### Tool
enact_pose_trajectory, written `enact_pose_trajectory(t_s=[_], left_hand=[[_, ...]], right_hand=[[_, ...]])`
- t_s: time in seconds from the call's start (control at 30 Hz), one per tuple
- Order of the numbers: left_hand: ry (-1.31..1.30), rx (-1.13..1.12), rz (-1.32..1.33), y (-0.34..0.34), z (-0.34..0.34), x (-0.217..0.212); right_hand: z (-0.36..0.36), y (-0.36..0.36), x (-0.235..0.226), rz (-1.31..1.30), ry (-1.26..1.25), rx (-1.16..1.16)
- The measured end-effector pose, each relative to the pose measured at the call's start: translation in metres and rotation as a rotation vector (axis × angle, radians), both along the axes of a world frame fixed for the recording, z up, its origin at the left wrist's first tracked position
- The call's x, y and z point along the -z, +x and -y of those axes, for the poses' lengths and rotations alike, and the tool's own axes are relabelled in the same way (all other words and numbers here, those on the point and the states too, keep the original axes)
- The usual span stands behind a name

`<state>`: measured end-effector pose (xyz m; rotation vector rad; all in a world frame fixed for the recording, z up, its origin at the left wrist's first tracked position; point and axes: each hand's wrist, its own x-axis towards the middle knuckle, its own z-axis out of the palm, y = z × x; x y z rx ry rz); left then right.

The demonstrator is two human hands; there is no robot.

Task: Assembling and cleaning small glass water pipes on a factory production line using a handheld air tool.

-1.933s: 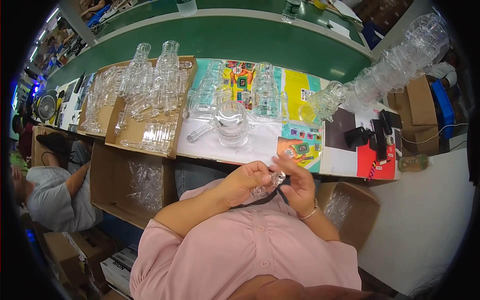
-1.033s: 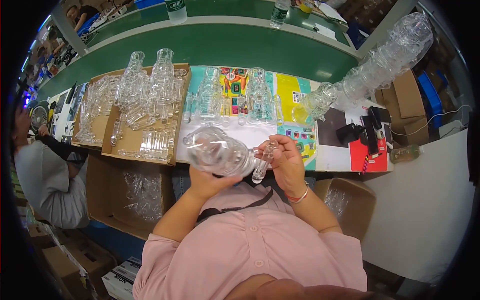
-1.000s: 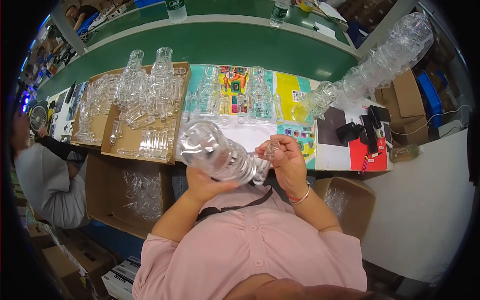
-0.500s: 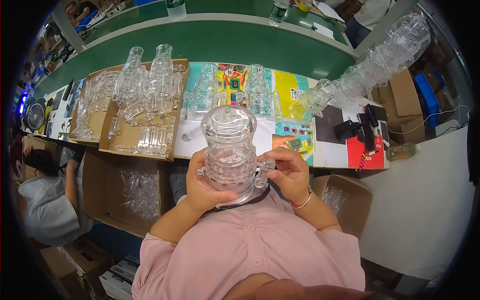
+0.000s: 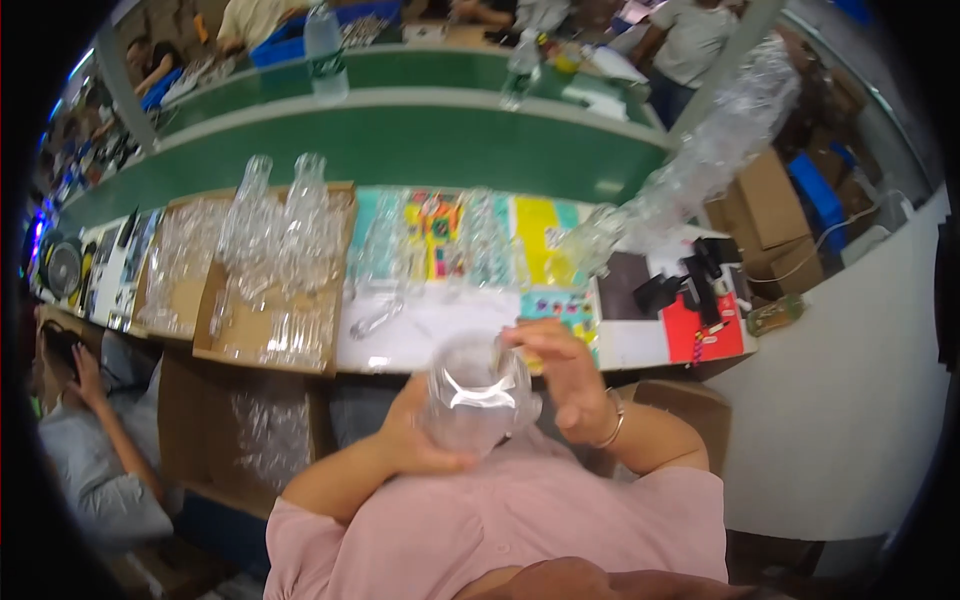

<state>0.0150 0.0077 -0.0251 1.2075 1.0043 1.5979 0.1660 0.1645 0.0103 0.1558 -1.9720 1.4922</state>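
Head camera looks down on a person in a pink shirt who holds a clear plastic jar close to the chest, in front of the near edge of the tabletop. Left hand supports the jar from below and from the side, with its fingers wrapped around the lower body. Right hand is at the upper right side of the jar, its fingers curled on the rim; a bracelet sits on this wrist. On the tabletop behind, a flat cardboard tray carries more clear plastic containers, and colourful printed sheets lie beside it. A long stack of clear plastic pieces leans up to the right. Another person sits at the lower left.
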Motion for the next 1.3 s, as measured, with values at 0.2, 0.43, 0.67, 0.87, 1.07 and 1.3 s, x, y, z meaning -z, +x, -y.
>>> enact_pose_trajectory(t_s=[0.2,0.43,0.67,0.87,1.07,1.3], left_hand=[[0.457,0.139,-0.570,0.012,0.006,0.008],[0.097,0.222,-0.563,0.014,0.022,0.000],[-0.182,-0.082,-0.155,0.007,0.042,0.021],[0.172,-0.192,0.219,-0.021,0.066,0.052],[0.019,-0.380,0.427,-0.020,0.095,0.052],[0.002,0.075,0.228,-0.058,0.088,0.067]], right_hand=[[0.039,0.022,0.003,-0.055,0.093,-0.318],[0.047,0.017,0.026,-0.069,-0.022,-0.436],[0.020,-0.045,-0.006,0.013,-0.039,-0.023],[0.063,-0.077,0.028,0.204,-0.082,-0.159],[0.094,-0.087,0.086,0.693,-1.333,-0.755],[0.095,-0.109,0.103,0.529,-0.125,-0.811]])
